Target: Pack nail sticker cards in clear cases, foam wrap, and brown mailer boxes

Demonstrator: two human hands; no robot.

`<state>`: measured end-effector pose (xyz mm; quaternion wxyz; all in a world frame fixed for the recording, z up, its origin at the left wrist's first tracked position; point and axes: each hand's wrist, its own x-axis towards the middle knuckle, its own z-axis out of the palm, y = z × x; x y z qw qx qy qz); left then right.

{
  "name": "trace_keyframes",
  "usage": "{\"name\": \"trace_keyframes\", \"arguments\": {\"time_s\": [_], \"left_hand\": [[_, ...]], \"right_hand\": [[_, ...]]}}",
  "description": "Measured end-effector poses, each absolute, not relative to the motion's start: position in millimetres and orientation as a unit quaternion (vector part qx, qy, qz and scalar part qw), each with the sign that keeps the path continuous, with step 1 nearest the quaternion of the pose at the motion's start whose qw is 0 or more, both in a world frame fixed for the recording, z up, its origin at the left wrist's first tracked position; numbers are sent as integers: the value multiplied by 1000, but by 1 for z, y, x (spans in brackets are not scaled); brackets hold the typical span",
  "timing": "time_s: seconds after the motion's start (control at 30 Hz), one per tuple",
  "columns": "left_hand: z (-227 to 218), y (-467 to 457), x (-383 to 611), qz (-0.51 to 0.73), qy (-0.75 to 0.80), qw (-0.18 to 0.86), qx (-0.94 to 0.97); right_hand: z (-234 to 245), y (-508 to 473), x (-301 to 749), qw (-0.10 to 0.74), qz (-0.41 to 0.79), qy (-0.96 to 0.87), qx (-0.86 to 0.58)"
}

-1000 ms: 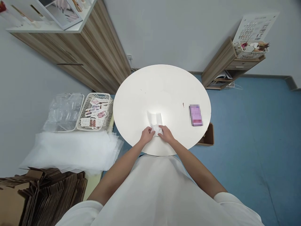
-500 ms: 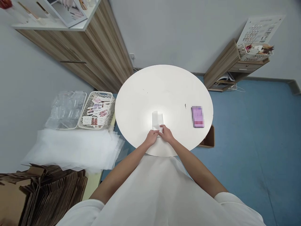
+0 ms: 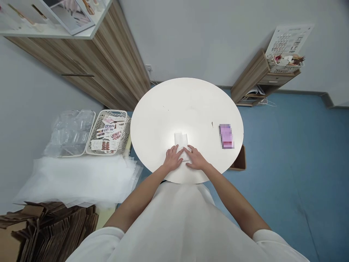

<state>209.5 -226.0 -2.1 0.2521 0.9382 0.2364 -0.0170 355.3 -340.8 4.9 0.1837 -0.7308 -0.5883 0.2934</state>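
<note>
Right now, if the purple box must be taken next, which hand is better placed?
Probably the right hand: it rests on the white folded sheet on the side nearer the purple box. The left hand would have to cross over it.

- No wording is legible anywhere.
- The wall poster (image 3: 290, 38) carries print too small to read.
- So do the cards (image 3: 107, 134) in the basket (image 3: 125, 135).
- The purple packet (image 3: 226, 135) on the counter (image 3: 191, 102) is blurred.
</note>
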Motion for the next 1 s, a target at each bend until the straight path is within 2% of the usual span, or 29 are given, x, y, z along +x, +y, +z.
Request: {"name": "trace_keyframes", "arguments": {"time_s": [0.07,0.13,0.4,0.53,0.67,0.87,1.0], "left_hand": [[-3,-223,211,-33,236,270,933],[-3,-219,212,-50,230,296,926],[5,-217,196,-76,206,403,889],[6,-224,183,-87,151,398,901],[1,-224,187,-61,201,377,902],[0,-217,202,-25,284,456,843],[-2,-221,208,19,398,491,775]], "right_hand": [[5,-335,357,128,279,-620,-722],[2,-327,356,106,276,-627,-721],[3,-339,347,160,338,-612,-697],[11,-353,347,180,404,-586,-679],[15,-348,354,196,450,-537,-686],[13,-322,371,248,525,-413,-702],[5,-310,369,291,481,-321,-762]]}}
